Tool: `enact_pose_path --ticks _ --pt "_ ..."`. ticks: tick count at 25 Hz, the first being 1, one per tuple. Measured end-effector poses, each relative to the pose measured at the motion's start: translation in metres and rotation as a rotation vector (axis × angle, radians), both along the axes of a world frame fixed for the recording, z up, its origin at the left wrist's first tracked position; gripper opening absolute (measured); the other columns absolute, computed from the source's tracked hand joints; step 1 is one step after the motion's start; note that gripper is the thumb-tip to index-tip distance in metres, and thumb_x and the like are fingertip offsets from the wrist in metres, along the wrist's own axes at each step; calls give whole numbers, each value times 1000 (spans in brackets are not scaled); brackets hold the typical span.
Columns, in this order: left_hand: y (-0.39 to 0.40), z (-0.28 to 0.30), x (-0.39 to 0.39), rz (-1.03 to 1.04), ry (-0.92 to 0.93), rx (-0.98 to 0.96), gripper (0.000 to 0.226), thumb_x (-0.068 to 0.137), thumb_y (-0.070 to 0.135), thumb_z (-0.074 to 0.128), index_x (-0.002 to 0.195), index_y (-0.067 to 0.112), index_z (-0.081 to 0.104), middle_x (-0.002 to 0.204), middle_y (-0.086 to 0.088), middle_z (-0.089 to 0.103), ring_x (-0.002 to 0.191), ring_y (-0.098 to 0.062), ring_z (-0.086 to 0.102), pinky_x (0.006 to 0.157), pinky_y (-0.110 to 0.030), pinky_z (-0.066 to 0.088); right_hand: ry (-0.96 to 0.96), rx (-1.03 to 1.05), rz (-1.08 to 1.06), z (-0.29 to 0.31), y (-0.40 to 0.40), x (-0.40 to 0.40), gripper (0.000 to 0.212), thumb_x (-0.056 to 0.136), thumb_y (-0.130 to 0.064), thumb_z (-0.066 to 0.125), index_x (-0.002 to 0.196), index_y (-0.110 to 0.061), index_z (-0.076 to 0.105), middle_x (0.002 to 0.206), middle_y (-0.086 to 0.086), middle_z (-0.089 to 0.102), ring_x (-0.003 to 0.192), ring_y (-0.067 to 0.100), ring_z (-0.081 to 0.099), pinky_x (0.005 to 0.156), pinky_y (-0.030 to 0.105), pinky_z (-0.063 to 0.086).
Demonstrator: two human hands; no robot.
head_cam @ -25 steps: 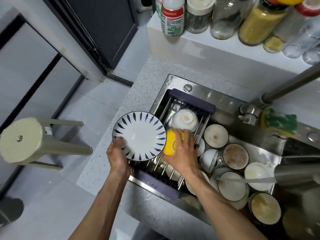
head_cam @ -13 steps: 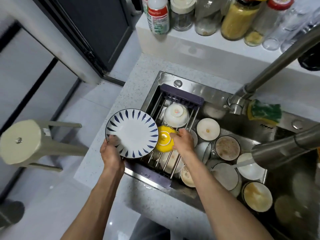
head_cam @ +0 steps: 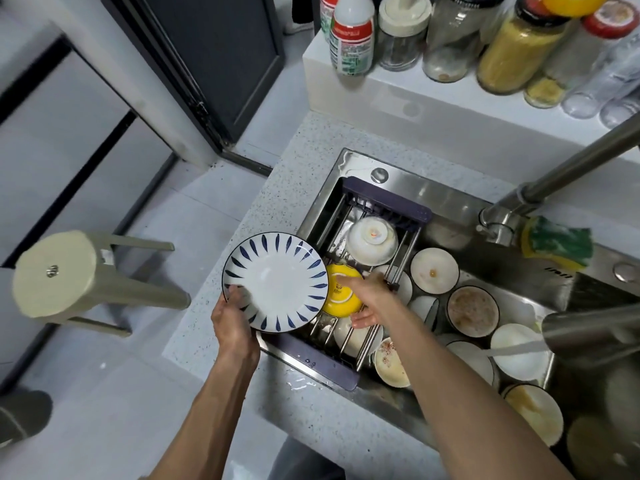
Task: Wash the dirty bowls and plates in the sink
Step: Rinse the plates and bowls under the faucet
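My left hand (head_cam: 232, 323) grips the near rim of a white plate with blue leaf strokes (head_cam: 275, 282), held over the counter edge left of the sink. My right hand (head_cam: 369, 299) rests on an upturned yellow bowl (head_cam: 337, 296) lying on the drying rack (head_cam: 360, 337), fingers spread around it. An upturned white bowl (head_cam: 372, 240) sits farther back on the rack. Several dirty white bowls fill the steel sink (head_cam: 433, 194), among them one with brown residue (head_cam: 472, 311) and one with red specks (head_cam: 389, 363).
A steel tap (head_cam: 568, 168) arches over the sink and water runs from a spout (head_cam: 588, 336) at the right. A green and yellow sponge (head_cam: 559, 242) lies by the tap base. Jars and bottles (head_cam: 450, 39) line the ledge. A stool (head_cam: 69, 275) stands at left.
My right hand has set the yellow bowl down flat on the rack and loosened around it. The plate in my left hand has stayed in place.
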State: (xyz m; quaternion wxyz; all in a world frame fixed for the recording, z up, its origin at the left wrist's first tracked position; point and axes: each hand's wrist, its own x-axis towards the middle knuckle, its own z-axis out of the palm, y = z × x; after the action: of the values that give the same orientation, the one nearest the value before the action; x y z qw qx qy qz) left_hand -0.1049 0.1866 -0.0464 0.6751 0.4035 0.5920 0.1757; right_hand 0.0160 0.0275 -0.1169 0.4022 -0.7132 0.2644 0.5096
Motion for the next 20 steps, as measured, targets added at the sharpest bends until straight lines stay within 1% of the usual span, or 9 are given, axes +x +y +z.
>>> enact_pose_path --ticks 2,4,6,8,10,14,17,19,20 --pt "1 -2 -1 -2 24 -11 20 100 8 46 98 19 63 97 -2 67 87 -21 64 85 -39 53 -86 -50 153 -4 4 -9 108 75 -45 77 155 -26 8 153 11 26 96 33 63 50 38 58" --pt "1 -4 -3 -13 35 -14 21 99 8 46 94 18 62 99 -4 67 93 -25 63 89 -43 52 -109 -77 155 -7 7 -10 108 70 -42 81 153 -21 16 150 8 24 102 32 58 45 37 57" --pt "1 -5 -4 -30 43 -24 19 100 10 46 102 17 64 109 -6 68 102 -27 64 95 -45 52 -76 -79 128 -7 8 -7 105 67 -40 80 151 -16 21 145 9 31 95 29 57 47 39 57" --pt "2 -10 -7 -32 35 -33 22 101 12 46 115 14 64 120 -8 67 111 -29 63 100 -47 50 -76 -82 144 -11 7 -8 98 71 -38 77 150 -14 23 142 11 36 100 28 56 51 37 58" --pt "3 -15 -8 -34 28 -30 21 102 16 47 115 14 64 123 -9 67 114 -29 63 102 -47 49 -66 -51 138 -13 8 -13 86 78 -34 72 148 -14 26 137 12 42 105 27 54 59 37 60" --pt "5 -23 -11 -38 37 -26 15 103 23 49 99 20 63 110 -3 68 107 -26 64 95 -41 51 9 65 -3 -26 11 -29 82 80 -34 70 146 -15 26 118 17 55 87 30 66 54 36 59" --pt "5 -21 -14 -29 18 -36 20 103 23 50 114 15 63 115 -4 68 110 -25 63 97 -42 51 -40 88 -145 -30 14 -40 78 72 -35 76 136 -10 41 110 17 61 80 27 64 50 32 56" --pt "5 -20 -15 -18 4 -50 27 103 22 49 125 13 60 117 -4 68 108 -23 65 97 -42 52 -93 106 -231 -25 15 -44 60 71 -37 79 119 -14 51 101 10 63 72 20 59 48 27 53" --pt "6 -18 -15 -8 -9 -55 26 103 21 48 125 14 60 113 -2 69 102 -20 66 90 -40 55 -82 145 -280 -21 14 -44 48 75 -35 79 111 -15 54 93 7 62 65 17 55 46 25 50"
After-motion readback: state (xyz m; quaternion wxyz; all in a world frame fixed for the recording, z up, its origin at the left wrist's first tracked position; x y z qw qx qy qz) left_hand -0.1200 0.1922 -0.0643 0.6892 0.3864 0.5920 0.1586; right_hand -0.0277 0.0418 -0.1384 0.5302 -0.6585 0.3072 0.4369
